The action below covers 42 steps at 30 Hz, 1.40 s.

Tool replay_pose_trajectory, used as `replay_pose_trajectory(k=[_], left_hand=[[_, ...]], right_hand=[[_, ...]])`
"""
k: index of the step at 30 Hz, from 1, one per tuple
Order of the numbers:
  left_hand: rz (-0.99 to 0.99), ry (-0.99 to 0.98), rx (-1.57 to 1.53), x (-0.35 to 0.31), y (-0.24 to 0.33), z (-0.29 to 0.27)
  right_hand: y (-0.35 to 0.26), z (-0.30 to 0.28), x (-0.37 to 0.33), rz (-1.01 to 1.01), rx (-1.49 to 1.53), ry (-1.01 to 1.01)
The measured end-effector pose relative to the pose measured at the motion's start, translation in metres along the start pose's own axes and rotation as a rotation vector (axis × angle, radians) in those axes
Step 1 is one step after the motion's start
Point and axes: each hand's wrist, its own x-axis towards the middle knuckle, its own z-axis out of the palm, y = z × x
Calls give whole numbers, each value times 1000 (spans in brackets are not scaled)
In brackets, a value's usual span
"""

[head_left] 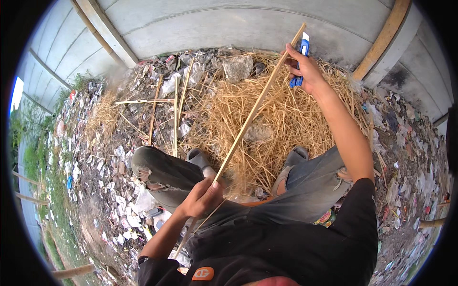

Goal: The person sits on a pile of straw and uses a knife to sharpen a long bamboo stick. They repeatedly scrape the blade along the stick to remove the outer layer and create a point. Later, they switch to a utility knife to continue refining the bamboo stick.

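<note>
A long pale bamboo strip (253, 113) runs slantwise from my lap up to the far right, over a heap of straw-like shavings. My left hand (202, 198) is closed round its lower part, above my left thigh. Near the upper end, my right hand (309, 70) pinches the strip between thumb and fingers. That same hand also holds a blue utility knife (304, 46), which points upward beside the strip's tip. A thin sliver (200, 228) hangs below my left hand toward my lap.
Shavings (296, 119) cover the ground between and beyond my sandalled feet. Several loose bamboo strips (175, 114) lie to the left, near a stone (237, 69). Litter (129, 214) is scattered on both sides. A grey panel wall (238, 28) with leaning bamboo poles (381, 40) closes the far side.
</note>
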Motion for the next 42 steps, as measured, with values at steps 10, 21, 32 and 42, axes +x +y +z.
replay_pose_trajectory(k=[10,21,32,42], left_hand=[[-67,209,-457,61,18,5],[-90,308,-351,113,37,6],[-83,346,-74,121,21,-7],[248,166,612,73,8,15]], right_hand=[[50,53,-71,-302,-1229,-263],[96,85,-97,-546,-1275,-491],[106,89,-50,-346,-1492,-523],[75,-28,48,-166,-1380,23]])
